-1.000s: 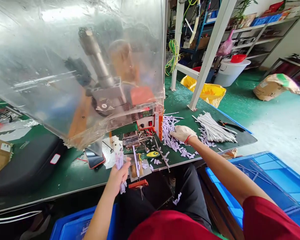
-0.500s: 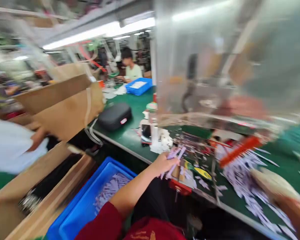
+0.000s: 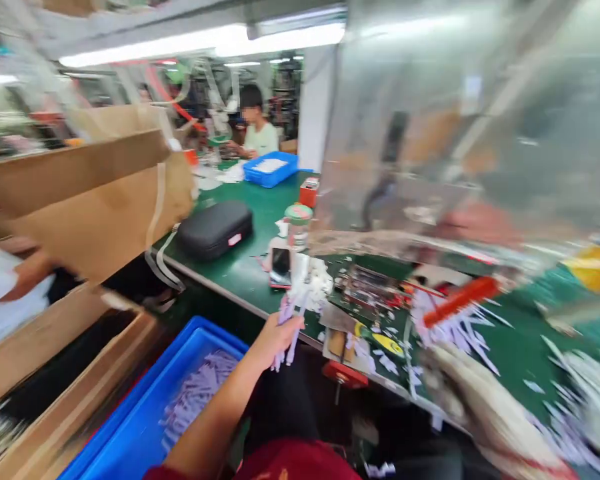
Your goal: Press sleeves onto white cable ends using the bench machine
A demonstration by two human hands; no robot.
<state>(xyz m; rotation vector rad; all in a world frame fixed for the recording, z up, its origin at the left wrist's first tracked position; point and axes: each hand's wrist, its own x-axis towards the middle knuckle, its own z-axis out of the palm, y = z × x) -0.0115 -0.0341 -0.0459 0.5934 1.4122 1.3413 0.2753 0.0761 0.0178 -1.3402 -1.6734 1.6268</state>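
Left hand [image 3: 275, 339] clamped on lilac strips [image 3: 297, 328], long axis steep, tops leaning right; right hand [image 3: 473, 393] blurred, cannot tell

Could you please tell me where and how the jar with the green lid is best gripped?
Probably around the body of the jar, just under its lid, coming from the left: it stands upright and looks round, with the plastic sheet close on its right.

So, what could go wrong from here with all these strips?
Your left hand grips a loose bundle of purple strips past the table edge, so some may slip out and drop. Your gloved right hand is beside scattered strips at the edge and might sweep some off. The yellow handle could get knocked too.
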